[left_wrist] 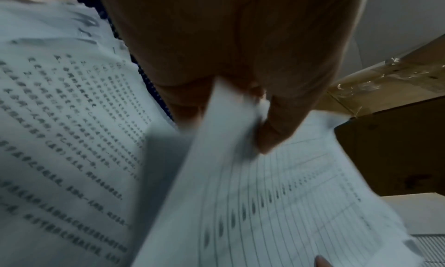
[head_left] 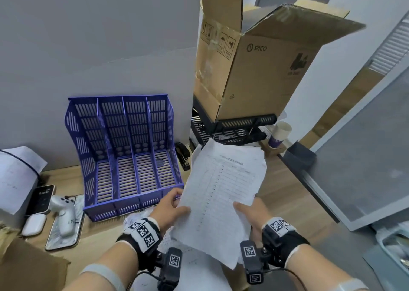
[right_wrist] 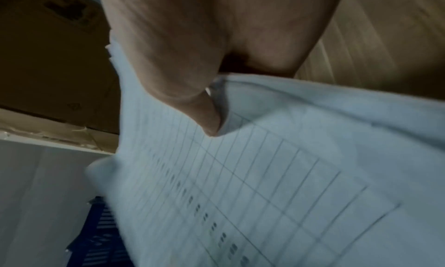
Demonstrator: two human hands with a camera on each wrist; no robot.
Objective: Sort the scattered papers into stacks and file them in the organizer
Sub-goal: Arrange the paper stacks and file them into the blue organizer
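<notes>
A desk [head_left: 106, 231] runs along a wall. A four-slot file organizer [head_left: 124, 153] stands at the back of it against the wall. Left of the organizer sit a phone [head_left: 41, 199], a handheld controller [head_left: 63, 213] lying on a second phone, and an earbud case [head_left: 33, 224]. Just right of the organizer a stapler [head_left: 183, 155] stands by the wall. Further right, a wire rack [head_left: 230, 129] carries a cardboard box [head_left: 261, 69] on top, with a paper cup [head_left: 277, 134] beside the rack. In front of the organizer and rack, a sheaf of papers [head_left: 221, 193] is held above the desk, the left hand [head_left: 170, 209] at its left edge, the right hand [head_left: 254, 215] at its right. More sheets [head_left: 194, 266] lie on the desk beneath.
</notes>
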